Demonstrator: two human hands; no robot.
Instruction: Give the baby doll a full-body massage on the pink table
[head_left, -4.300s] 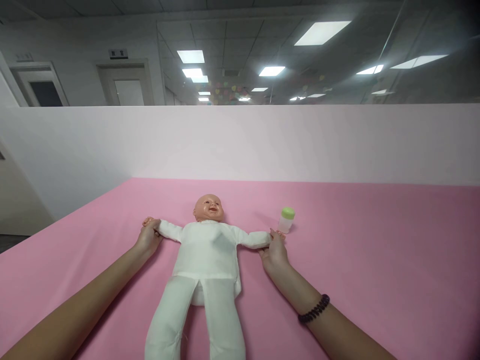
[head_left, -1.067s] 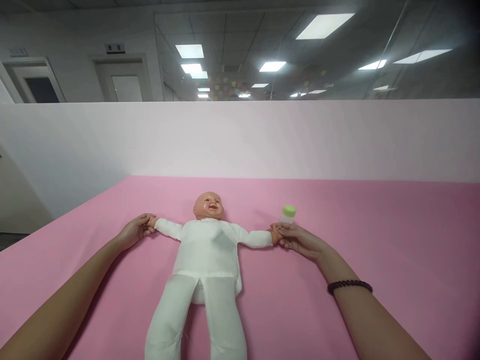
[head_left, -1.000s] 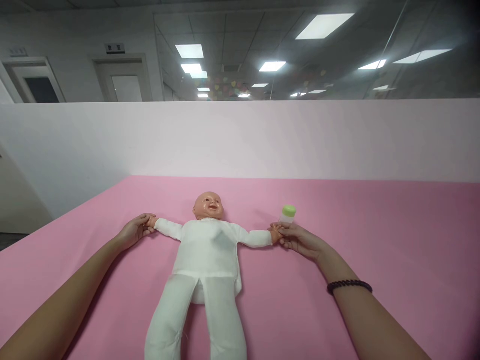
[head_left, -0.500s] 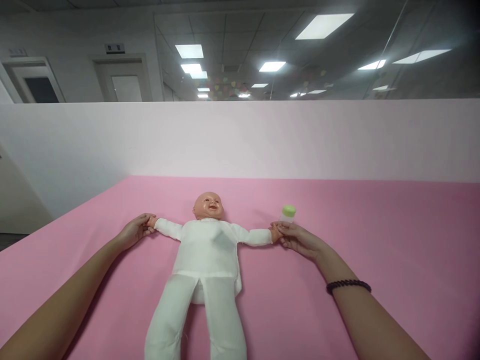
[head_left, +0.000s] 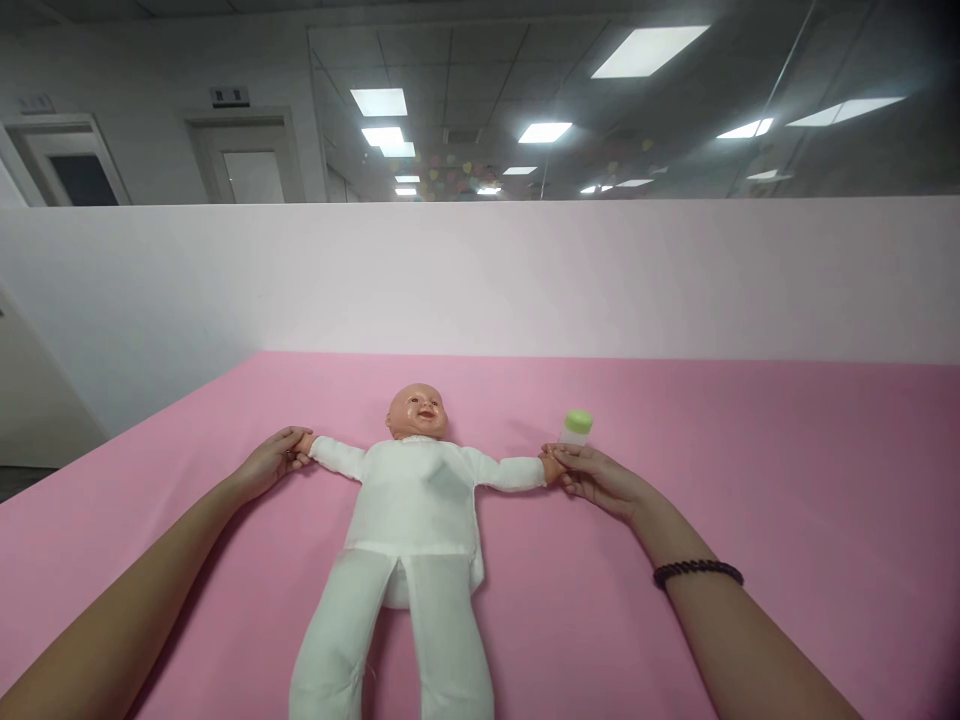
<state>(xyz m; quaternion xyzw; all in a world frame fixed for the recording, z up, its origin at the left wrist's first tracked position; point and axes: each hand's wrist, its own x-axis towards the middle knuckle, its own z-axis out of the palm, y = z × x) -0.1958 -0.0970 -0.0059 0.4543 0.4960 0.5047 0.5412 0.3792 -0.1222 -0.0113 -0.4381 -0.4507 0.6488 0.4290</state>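
Observation:
A baby doll (head_left: pixel 416 500) in a white cloth top and trousers lies on its back on a pink surface (head_left: pixel 712 480), head away from me and arms stretched out sideways. My left hand (head_left: pixel 268 464) is closed around the doll's hand at the left. On the other side, my right hand (head_left: pixel 600 478) pinches the doll's other hand between thumb and fingers. Just behind my right hand stands a small clear bottle with a light green cap (head_left: pixel 577 422); its lower part is hidden by my fingers. The doll's feet lie outside the view.
Along the back and left of the pink surface runs a white partition (head_left: pixel 525 280). A black braided band (head_left: pixel 697 570) circles my right wrist. Beyond the partition are doors (head_left: pixel 251 170), glass panes and lit ceiling panels.

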